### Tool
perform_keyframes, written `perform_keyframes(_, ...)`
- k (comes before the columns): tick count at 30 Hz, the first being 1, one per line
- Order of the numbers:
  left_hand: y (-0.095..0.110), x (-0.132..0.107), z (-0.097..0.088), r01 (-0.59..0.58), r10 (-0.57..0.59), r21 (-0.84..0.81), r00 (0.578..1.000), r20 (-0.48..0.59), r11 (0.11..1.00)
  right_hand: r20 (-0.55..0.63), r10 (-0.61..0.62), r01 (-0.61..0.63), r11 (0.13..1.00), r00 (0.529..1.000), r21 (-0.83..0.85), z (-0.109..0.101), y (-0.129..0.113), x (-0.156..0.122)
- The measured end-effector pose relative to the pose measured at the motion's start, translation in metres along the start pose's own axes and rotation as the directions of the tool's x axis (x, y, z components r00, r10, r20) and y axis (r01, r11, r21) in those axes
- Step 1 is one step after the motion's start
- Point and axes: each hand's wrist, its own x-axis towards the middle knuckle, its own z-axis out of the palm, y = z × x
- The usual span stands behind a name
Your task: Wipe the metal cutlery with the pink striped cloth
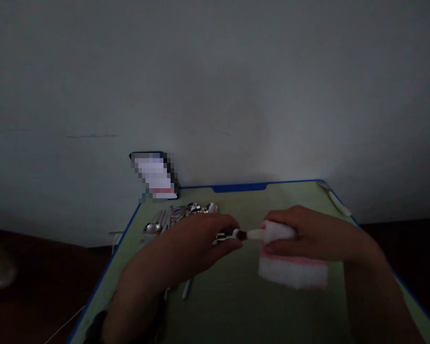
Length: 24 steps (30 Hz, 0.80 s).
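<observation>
My left hand [197, 241] is pinched on one end of a small utensil [238, 234] with a metal part and a pale handle. My right hand [313, 233] is wrapped around a white and pink sponge [292, 270], which is folded over the utensil's other end. Both hands meet over the middle of a light green table [236, 296]. A pile of shiny metal spoons and cutlery [181, 215] lies just behind my left hand.
The table has a blue rim [240, 187] and stands against a plain grey wall. A phone [154, 176] leans on the wall at the table's back left corner. A pale utensil [338, 203] lies at the back right edge. Dark floor lies on both sides.
</observation>
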Motion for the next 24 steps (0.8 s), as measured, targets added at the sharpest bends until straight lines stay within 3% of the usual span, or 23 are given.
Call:
perform_keyframes(7,-0.006,-0.005,0.003,0.055,-0.055,0.005,0.998,0.011,0.998,-0.004,-0.001,0.001,1.0,1.0,-0.004,0.0,0.0,0.001)
perform_keyframes(12,0.003,0.001,-0.001,0.037,-0.035,0.048,0.999,-0.032,0.998,0.005,-0.049,0.049,0.999,0.999,-0.023,0.003,-0.005,0.004)
perform_keyframes(18,0.016,0.008,-0.002,-0.021,0.021,0.039,1.0,0.018,0.999,0.037,-0.111,0.111,0.994,0.993,0.022,0.008,-0.006,0.008)
perform_keyframes(24,0.014,0.007,-0.001,-0.004,0.002,0.046,1.0,0.027,0.999,0.018,-0.077,0.077,0.997,0.997,-0.017,0.007,-0.006,0.008)
